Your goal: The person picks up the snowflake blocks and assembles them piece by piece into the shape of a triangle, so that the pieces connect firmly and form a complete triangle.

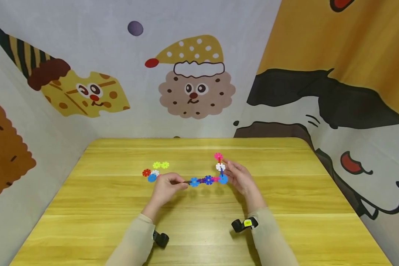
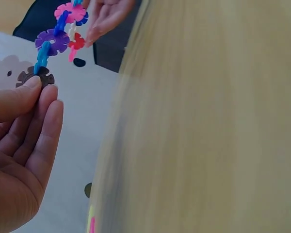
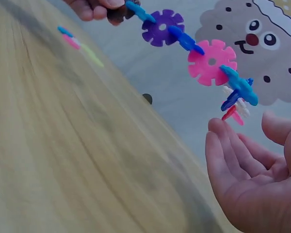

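My left hand (image 1: 166,191) pinches a dark brown snowflake disc (image 2: 47,77) between thumb and fingers. From that disc a chain of interlocked plastic snowflake discs runs rightward above the table: light blue (image 1: 194,181), purple (image 3: 151,33), blue (image 1: 208,180), pink (image 3: 198,63) and another light blue (image 1: 223,179). At this last one the chain bends away from me, through a white disc (image 1: 220,167) to a pink disc (image 1: 218,156) at the far end. My right hand (image 1: 242,179) is beside the bend, fingers loosely extended and thumb apart, gripping nothing; its fingertips are close to the chain.
On the wooden table (image 1: 199,236), left of the chain, lie loose discs: two yellow-green ones (image 1: 161,164), a red one (image 1: 146,172), a white one and a blue one (image 1: 152,178). A cartoon-printed curtain (image 1: 146,125) hangs behind the table's far edge.
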The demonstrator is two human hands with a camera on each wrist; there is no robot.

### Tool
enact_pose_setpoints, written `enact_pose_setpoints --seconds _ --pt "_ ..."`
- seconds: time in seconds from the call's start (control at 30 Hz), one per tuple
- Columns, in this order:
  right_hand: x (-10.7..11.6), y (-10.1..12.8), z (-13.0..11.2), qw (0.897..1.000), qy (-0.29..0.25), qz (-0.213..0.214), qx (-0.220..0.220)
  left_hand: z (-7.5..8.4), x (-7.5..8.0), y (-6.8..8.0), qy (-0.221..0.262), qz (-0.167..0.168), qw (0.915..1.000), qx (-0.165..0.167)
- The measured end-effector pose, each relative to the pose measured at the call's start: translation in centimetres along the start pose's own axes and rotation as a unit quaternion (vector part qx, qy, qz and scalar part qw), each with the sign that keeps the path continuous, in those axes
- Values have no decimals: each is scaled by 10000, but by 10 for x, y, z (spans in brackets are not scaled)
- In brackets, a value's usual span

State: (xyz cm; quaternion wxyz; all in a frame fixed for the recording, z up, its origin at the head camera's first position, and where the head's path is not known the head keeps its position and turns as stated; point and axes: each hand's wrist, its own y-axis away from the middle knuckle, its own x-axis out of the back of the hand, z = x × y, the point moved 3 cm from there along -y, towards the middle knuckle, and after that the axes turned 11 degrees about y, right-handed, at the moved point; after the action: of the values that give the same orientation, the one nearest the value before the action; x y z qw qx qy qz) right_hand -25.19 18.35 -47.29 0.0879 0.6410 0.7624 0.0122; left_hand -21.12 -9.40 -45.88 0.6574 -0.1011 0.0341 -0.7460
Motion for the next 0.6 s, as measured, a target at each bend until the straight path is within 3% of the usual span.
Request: enact_pose_setpoints --seconds 0.23,0.6 --pt "3 -8 -9 9967 781 133 182 -2 5 -1 -227 -290 9992 173" --pt "1 -12 -14 9971 628 305 304 -5 4 -6 -336 -567 9978 0"
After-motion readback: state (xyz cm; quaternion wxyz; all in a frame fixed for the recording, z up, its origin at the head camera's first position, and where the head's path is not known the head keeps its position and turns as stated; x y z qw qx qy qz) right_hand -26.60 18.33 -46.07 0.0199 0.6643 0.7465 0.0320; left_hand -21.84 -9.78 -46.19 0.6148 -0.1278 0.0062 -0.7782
